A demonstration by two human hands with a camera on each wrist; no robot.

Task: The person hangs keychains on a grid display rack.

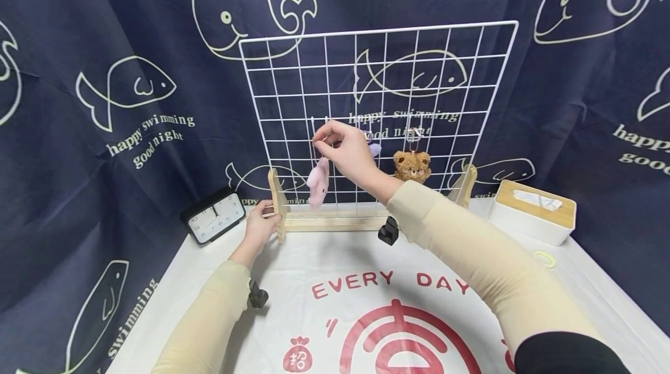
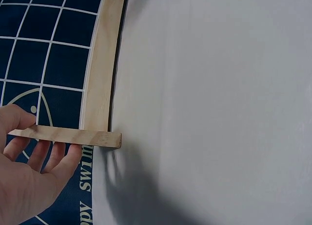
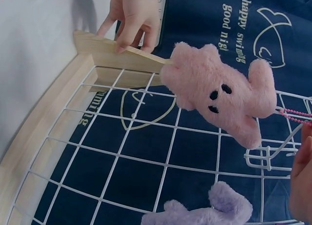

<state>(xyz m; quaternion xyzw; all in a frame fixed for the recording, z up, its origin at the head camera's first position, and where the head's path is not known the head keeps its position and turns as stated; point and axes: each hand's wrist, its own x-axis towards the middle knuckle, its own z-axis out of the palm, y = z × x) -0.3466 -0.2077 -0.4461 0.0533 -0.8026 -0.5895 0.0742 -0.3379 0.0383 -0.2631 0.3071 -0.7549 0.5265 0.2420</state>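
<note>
A pink plush keychain [image 3: 214, 91] with dark eyes dangles before the white wire grid rack [image 1: 377, 32]. My right hand [image 1: 349, 152] pinches near the top of its pink bead chain [image 3: 295, 112], close to a white wire hook [image 3: 261, 159] on the grid. Whether the chain sits over that hook is hard to tell. My left hand [image 1: 259, 226] holds the rack's left wooden foot [image 2: 68, 135], thumb on one side and fingers on the other. To the right hang a purple plush [image 3: 204, 213], partly behind my right hand in the head view, and a brown bear plush keychain [image 1: 412, 166].
A black-framed clock [image 1: 216, 216] stands left of the rack. On the right are a white tissue box [image 1: 528, 220] with a wooden lid and a pale yellow ring [image 1: 545, 259]. Dark blue curtain [image 1: 157, 7] hangs behind the white tablecloth [image 1: 293, 327].
</note>
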